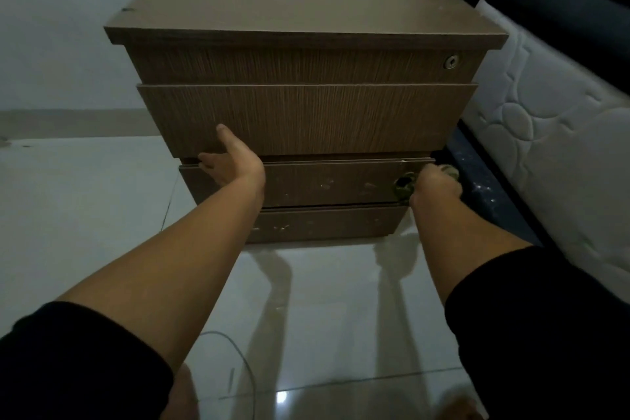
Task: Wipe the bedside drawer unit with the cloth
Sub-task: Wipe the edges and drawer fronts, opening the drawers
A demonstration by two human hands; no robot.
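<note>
Centre frame, filling most of the upper half, the bedside drawer unit (pixel 306 54) stands on the glossy tiled floor (pixel 324 300), brown wood grain, flat top bare. Count the fronts: four of them stacked, the top one with a single round lock (pixel 451 62) at its right end, the second drawer (pixel 306 119) jutting out furthest, and the two lower fronts flecked with pale marks. Along the right edge of the frame, one white quilted mattress (pixel 545 133) sits on a dark bed frame (pixel 552 10), close beside the unit.

Two bare forearms reach in from the bottom, each out of a black sleeve. The left hand (pixel 226 160) is at the lower left corner of the second drawer: thumb lying up against the front panel, fingers hooked under its bottom edge, so it grips that drawer. The right hand (pixel 434 182), right of centre, is closed tight round the cloth (pixel 405 186), a small bunched greenish wad pressed against the right end of the third front; a bit of it peeks out past the knuckles too.

Smallest of all, one thin cable (pixel 235 348) loops across the floor at bottom centre.
</note>
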